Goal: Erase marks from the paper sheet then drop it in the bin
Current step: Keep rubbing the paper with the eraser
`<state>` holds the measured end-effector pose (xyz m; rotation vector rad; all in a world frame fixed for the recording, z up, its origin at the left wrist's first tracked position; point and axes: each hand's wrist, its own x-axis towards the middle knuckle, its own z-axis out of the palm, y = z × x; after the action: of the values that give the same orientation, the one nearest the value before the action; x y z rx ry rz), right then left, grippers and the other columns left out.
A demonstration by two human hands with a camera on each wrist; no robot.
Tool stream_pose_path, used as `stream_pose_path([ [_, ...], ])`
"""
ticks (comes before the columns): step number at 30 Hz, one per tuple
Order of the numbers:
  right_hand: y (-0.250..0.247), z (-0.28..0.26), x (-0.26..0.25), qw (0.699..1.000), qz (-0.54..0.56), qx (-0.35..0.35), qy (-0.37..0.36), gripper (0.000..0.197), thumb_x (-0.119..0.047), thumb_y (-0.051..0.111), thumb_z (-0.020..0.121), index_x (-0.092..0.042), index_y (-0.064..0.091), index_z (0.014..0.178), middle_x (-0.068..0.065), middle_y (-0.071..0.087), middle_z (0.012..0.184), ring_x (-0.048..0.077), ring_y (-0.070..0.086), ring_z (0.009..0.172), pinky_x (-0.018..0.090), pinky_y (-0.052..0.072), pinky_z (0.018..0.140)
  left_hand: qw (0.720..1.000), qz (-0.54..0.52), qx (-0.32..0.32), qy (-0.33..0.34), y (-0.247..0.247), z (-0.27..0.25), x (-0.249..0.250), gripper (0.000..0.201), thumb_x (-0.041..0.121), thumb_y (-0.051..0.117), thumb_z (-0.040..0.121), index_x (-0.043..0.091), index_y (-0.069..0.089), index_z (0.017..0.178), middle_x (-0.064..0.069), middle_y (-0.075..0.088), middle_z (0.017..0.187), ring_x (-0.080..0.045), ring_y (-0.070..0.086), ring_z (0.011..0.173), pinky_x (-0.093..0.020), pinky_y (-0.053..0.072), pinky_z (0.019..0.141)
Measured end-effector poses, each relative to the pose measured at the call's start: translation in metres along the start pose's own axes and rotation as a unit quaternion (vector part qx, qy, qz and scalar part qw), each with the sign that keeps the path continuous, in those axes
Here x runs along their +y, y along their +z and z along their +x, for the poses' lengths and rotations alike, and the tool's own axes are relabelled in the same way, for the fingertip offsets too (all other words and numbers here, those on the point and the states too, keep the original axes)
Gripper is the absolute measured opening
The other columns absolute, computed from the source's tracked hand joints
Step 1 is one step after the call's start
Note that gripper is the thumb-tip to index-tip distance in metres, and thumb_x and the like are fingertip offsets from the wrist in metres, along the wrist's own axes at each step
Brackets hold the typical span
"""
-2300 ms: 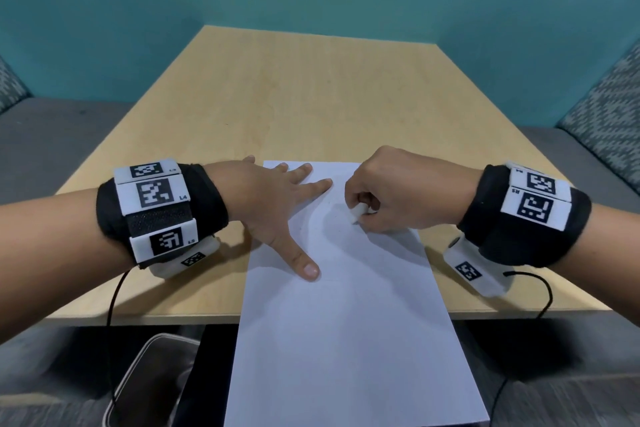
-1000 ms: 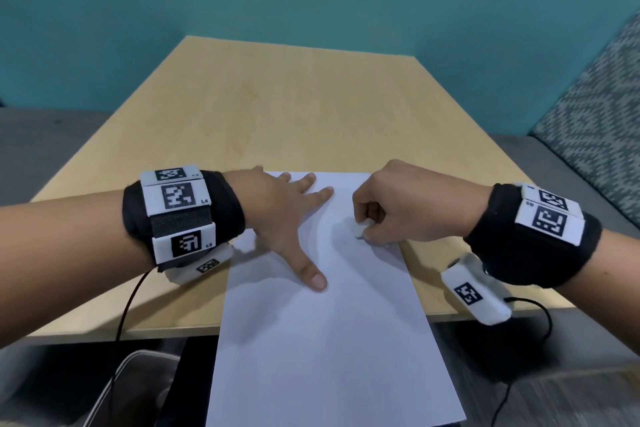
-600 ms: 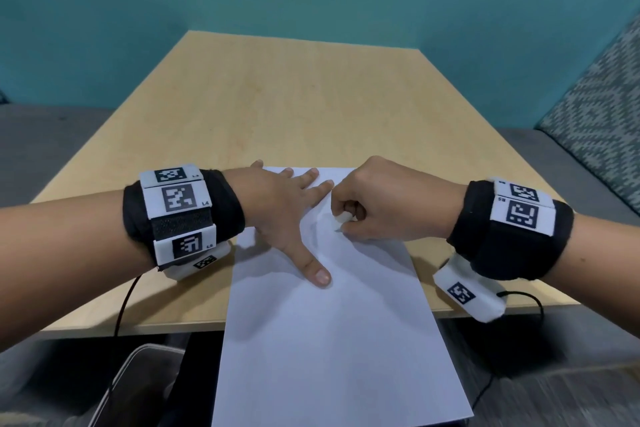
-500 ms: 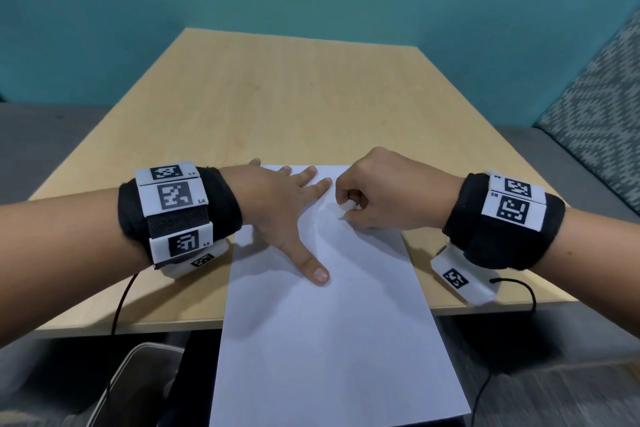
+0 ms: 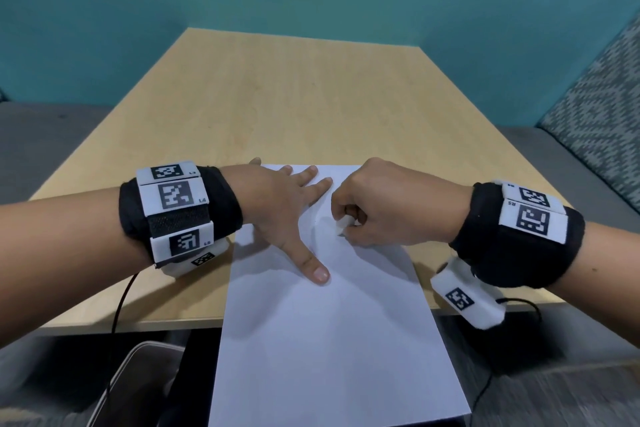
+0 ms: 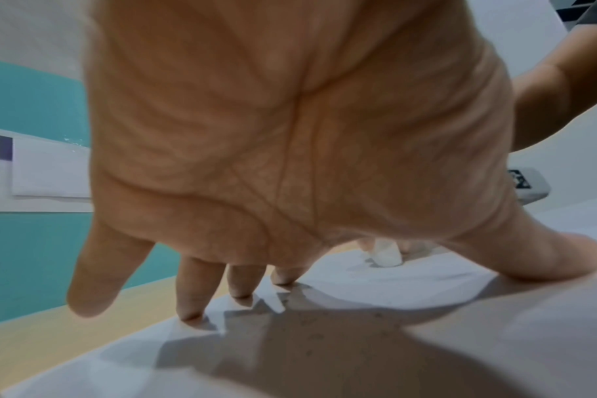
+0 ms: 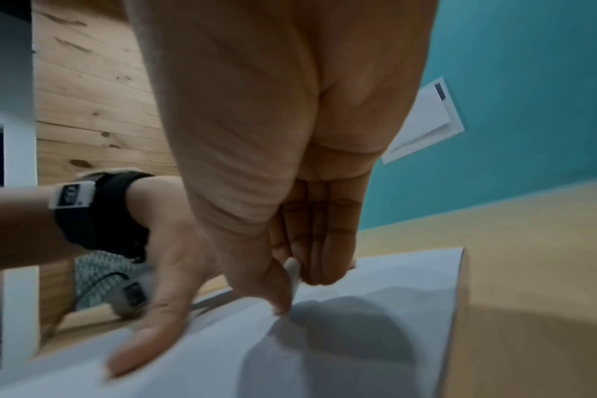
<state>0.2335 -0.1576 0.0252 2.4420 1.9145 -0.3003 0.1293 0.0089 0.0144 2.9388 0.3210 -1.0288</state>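
A white paper sheet [image 5: 329, 333] lies on the wooden table [image 5: 294, 107], its near half hanging over the front edge. My left hand [image 5: 294, 215] lies flat on the sheet's upper left part, fingers spread, thumb pointing toward me. My right hand [image 5: 349, 218] is curled round a small white eraser [image 5: 341, 224] and presses it on the sheet just right of the left fingers. The eraser [image 6: 385, 254] shows past the left palm, and the eraser [image 7: 293, 272] sits between thumb and fingers in the right wrist view. The paper [image 7: 358, 336] bulges slightly near it.
A grey bin [image 5: 138, 388] stands on the floor below the table's front edge, to the left of the hanging paper. A patterned cushion [image 5: 595, 114] sits at the right. Teal walls close in the table's far side. Cables hang from both wrists.
My right hand has rubbed the eraser back and forth over a small patch of the sheet, ending slightly left of where it was a second ago. The left hand has stayed flat.
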Motion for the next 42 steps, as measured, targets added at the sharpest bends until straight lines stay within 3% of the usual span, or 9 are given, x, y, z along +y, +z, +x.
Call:
stream_pose_path([
  [5, -0.001, 0.006, 0.011, 0.999, -0.019, 0.032, 0.033, 0.004, -0.023, 0.067, 0.083, -0.022, 0.071, 0.086, -0.004, 0.064, 0.069, 0.02, 0.061, 0.068, 0.044, 0.059, 0.064, 1.0, 0.004, 0.003, -0.001, 0.0, -0.001, 0.001, 0.156, 0.105, 0.063, 0.05, 0.047, -0.032, 0.16, 0.018, -0.032, 0.172, -0.02, -0.013, 0.165, -0.066, -0.003, 0.129],
  [9, 0.0, -0.002, -0.001, 1.0, 0.002, -0.002, -0.01, 0.002, -0.023, 0.07, 0.086, -0.024, 0.069, 0.088, -0.005, 0.064, 0.068, 0.011, 0.055, 0.064, 0.037, 0.054, 0.06, 1.0, 0.015, 0.001, 0.002, -0.001, -0.001, 0.001, 0.153, 0.106, 0.061, 0.052, 0.049, -0.031, 0.16, 0.015, -0.032, 0.172, -0.024, -0.013, 0.165, -0.068, -0.003, 0.128],
  [14, -0.003, 0.005, 0.016, 0.999, -0.014, 0.029, 0.021, 0.003, -0.024, 0.068, 0.085, -0.026, 0.066, 0.084, -0.006, 0.064, 0.069, 0.018, 0.059, 0.069, 0.044, 0.059, 0.066, 1.0, 0.019, 0.0, 0.001, -0.001, -0.003, 0.003, 0.15, 0.106, 0.061, 0.053, 0.053, -0.033, 0.157, 0.012, -0.033, 0.172, -0.025, -0.014, 0.165, -0.069, -0.004, 0.127],
  [19, 0.001, -0.01, 0.005, 0.999, 0.007, -0.011, -0.036, 0.003, -0.028, 0.069, 0.089, -0.03, 0.07, 0.092, -0.009, 0.067, 0.075, 0.01, 0.056, 0.07, 0.037, 0.055, 0.066, 1.0, 0.02, 0.006, 0.002, 0.001, 0.001, 0.0, 0.154, 0.108, 0.059, 0.049, 0.05, -0.032, 0.159, 0.014, -0.033, 0.172, -0.024, -0.013, 0.165, -0.068, -0.003, 0.128],
  [24, 0.001, -0.002, 0.019, 0.999, -0.025, 0.026, -0.002, 0.007, -0.027, 0.066, 0.087, -0.028, 0.064, 0.08, -0.005, 0.064, 0.071, 0.015, 0.056, 0.067, 0.046, 0.057, 0.065, 1.0, 0.016, 0.004, 0.001, 0.0, 0.0, 0.0, 0.154, 0.108, 0.06, 0.049, 0.051, -0.033, 0.158, 0.016, -0.033, 0.171, -0.022, -0.014, 0.165, -0.067, -0.003, 0.128],
  [27, 0.002, -0.01, 0.012, 0.999, -0.019, 0.004, -0.034, 0.023, -0.028, 0.066, 0.089, -0.039, 0.053, 0.074, -0.009, 0.058, 0.067, 0.008, 0.05, 0.062, 0.039, 0.053, 0.061, 1.0, 0.02, 0.001, -0.002, 0.0, 0.0, 0.001, 0.153, 0.107, 0.06, 0.05, 0.05, -0.033, 0.158, 0.016, -0.035, 0.171, -0.023, -0.014, 0.165, -0.068, -0.003, 0.128],
  [31, -0.002, -0.007, 0.017, 1.0, -0.026, -0.005, -0.014, 0.007, -0.029, 0.067, 0.089, -0.03, 0.067, 0.082, -0.008, 0.065, 0.072, 0.01, 0.055, 0.067, 0.044, 0.058, 0.065, 1.0, 0.017, 0.001, 0.0, 0.0, 0.0, 0.001, 0.154, 0.107, 0.06, 0.049, 0.05, -0.033, 0.158, 0.016, -0.034, 0.171, -0.022, -0.014, 0.165, -0.068, -0.003, 0.128],
  [35, 0.002, -0.008, 0.015, 0.999, -0.035, 0.008, -0.019, 0.023, -0.029, 0.064, 0.088, -0.035, 0.051, 0.069, -0.005, 0.059, 0.068, 0.013, 0.052, 0.064, 0.045, 0.055, 0.061, 1.0, 0.015, 0.001, 0.0, 0.0, 0.0, 0.001, 0.154, 0.108, 0.06, 0.048, 0.051, -0.033, 0.158, 0.017, -0.034, 0.171, -0.022, -0.015, 0.165, -0.068, -0.003, 0.128],
  [42, 0.0, -0.006, 0.019, 0.999, -0.038, 0.02, -0.001, 0.014, -0.028, 0.065, 0.089, -0.033, 0.06, 0.077, -0.007, 0.061, 0.07, 0.011, 0.053, 0.065, 0.047, 0.058, 0.064, 1.0, 0.013, 0.004, 0.0, 0.0, -0.001, 0.001, 0.154, 0.107, 0.061, 0.049, 0.051, -0.032, 0.158, 0.017, -0.034, 0.171, -0.021, -0.015, 0.165, -0.068, -0.004, 0.128],
])
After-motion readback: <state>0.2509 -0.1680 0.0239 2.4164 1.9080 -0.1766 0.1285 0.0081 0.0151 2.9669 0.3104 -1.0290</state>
